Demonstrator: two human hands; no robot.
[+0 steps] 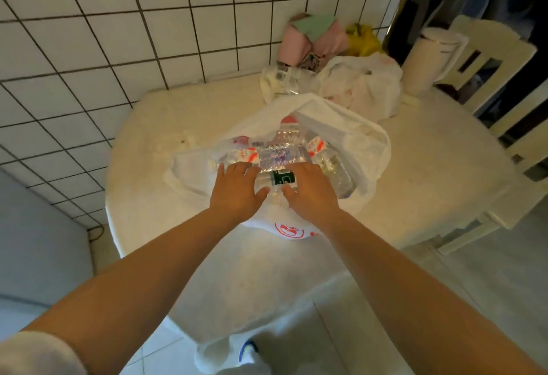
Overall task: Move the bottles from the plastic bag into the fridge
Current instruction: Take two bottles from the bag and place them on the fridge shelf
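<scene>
Clear plastic bottles [275,155] lie heaped in an open white plastic bag [350,134] at the near edge of the tabletop [430,167] — both hands are down on them. The left hand [237,188] rests with fingers spread over a bottle, and the right hand [311,189] curls over a bottle with a green label [284,178] that lies between the two; whether either truly grips is hard to tell. Beyond the bag sit another white bag [367,84], a pink bundle [308,39] and a yellow bag [363,39] against the tiled wall [118,34] — a pale jug [430,60] stands to the right, beside a chair [504,78].
</scene>
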